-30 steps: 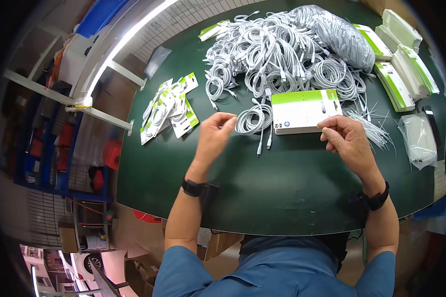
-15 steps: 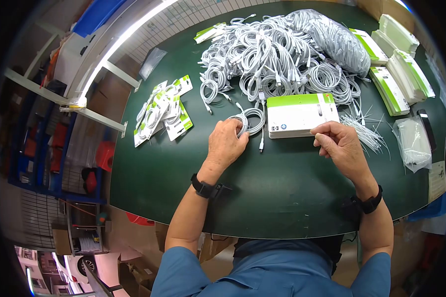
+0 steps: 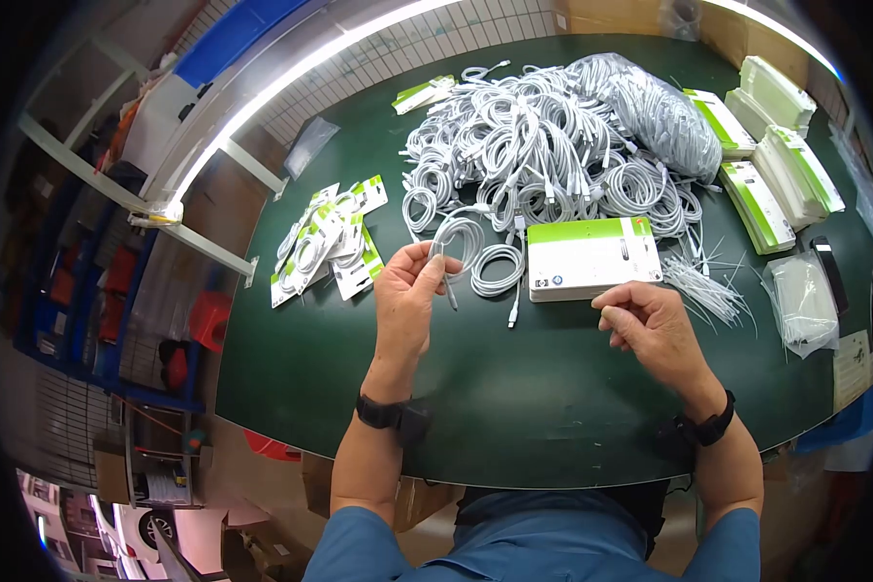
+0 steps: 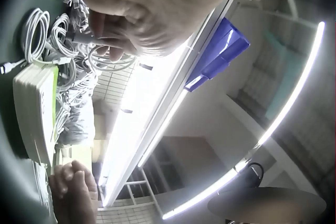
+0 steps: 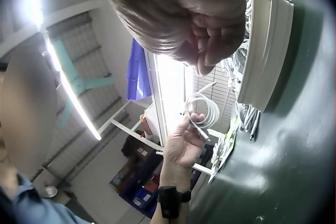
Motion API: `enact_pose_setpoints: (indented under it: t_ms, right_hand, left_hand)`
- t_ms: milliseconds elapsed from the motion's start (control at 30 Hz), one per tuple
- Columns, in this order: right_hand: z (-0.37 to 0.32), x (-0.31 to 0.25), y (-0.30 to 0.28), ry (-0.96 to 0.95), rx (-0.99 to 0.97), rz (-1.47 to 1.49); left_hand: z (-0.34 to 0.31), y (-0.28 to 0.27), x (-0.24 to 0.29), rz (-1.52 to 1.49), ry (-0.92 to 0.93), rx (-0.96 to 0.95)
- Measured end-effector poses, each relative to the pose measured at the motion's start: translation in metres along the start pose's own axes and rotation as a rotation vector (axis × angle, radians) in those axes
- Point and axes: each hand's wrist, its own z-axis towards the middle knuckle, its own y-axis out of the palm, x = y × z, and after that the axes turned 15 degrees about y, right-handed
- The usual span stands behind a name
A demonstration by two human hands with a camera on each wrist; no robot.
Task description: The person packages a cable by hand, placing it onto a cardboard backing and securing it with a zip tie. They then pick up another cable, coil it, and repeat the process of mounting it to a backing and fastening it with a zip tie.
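My left hand (image 3: 404, 296) pinches a coiled white cable (image 3: 468, 242) between thumb and fingers, raised over the table, its loop upright and a plug end pointing down. The right wrist view shows this coil (image 5: 211, 109) whole, with both plug ends sticking out. Another coiled cable (image 3: 498, 282) lies just right of the held one. Beside it is a stack of green and white packaging cards (image 3: 592, 262). My right hand (image 3: 658, 335) is at the stack's near right corner, fingers curled in and thumb against them; nothing shows in its grasp.
A big heap of coiled cables (image 3: 524, 136) and a plastic bag of cables (image 3: 650, 112) fill the table's back. Cards with cables (image 3: 325, 238) lie at left. Loose white ties (image 3: 708, 288), card stacks (image 3: 757, 209) and a clear bag (image 3: 803, 306) are at right.
My left hand reached to the two coils beside the card stack, took one cable and lifted it back to the left. My right hand has stayed by the stack, curled.
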Motion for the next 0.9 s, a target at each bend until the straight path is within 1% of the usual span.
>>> enact_pose_setpoints:
  t_ms: [33, 133, 167, 267, 300, 367, 400, 433, 467, 500, 633, 733, 767, 867, 900]
  right_hand:
    - [-0.002, -0.004, 0.001, 0.010, -0.023, 0.001]
    - [-0.008, -0.009, 0.005, 0.021, -0.129, 0.058]
    - [-0.012, -0.011, 0.007, 0.065, -0.169, 0.071]
    - [-0.018, -0.018, 0.009, 0.045, -0.260, 0.031]
    - [-0.021, -0.021, 0.012, 0.013, -0.236, 0.079]
    - [-0.026, -0.025, 0.016, -0.046, -0.186, 0.175]
    - [-0.026, -0.022, 0.011, -0.062, -0.173, 0.175]
    - [-0.024, -0.019, 0.006, -0.079, -0.164, 0.177]
    - [-0.023, -0.017, 0.003, -0.098, -0.157, 0.180]
    - [-0.025, -0.020, 0.007, -0.132, -0.086, 0.198]
    - [-0.017, -0.016, 0.002, -0.003, -0.056, 0.353]
    - [-0.013, -0.007, -0.004, -0.006, -0.098, 0.510]
    - [-0.012, -0.007, -0.006, -0.021, -0.130, 0.621]
    - [-0.007, -0.006, -0.017, -0.073, -0.178, 0.767]
    - [-0.009, -0.010, -0.016, -0.084, -0.119, 0.743]
  left_hand:
    - [-0.002, 0.002, 0.004, -0.074, -0.017, -0.026]
    - [-0.008, 0.026, 0.019, -0.287, 0.020, -0.042]
    - [-0.009, 0.033, 0.021, -0.314, 0.051, -0.074]
    - [-0.020, 0.061, 0.029, -0.223, 0.150, -0.138]
    - [-0.025, 0.074, 0.036, -0.096, 0.189, -0.147]
    - [-0.024, 0.088, 0.035, 0.307, 0.693, -0.291]
    - [-0.024, 0.094, 0.034, 0.516, 0.945, -0.349]
    - [-0.025, 0.101, 0.033, 0.622, 1.075, -0.349]
    - [-0.027, 0.105, 0.033, 0.644, 1.104, -0.368]
    - [-0.029, 0.109, 0.033, 0.667, 1.134, -0.388]
    - [-0.033, 0.114, 0.030, 0.748, 1.198, -0.466]
    - [-0.033, 0.121, 0.021, 0.720, 1.157, -0.454]
    - [-0.035, 0.122, 0.022, 0.702, 1.155, -0.422]
    - [-0.048, 0.124, 0.025, 0.528, 1.051, -0.277]
    - [-0.051, 0.123, 0.028, 0.472, 0.983, -0.253]
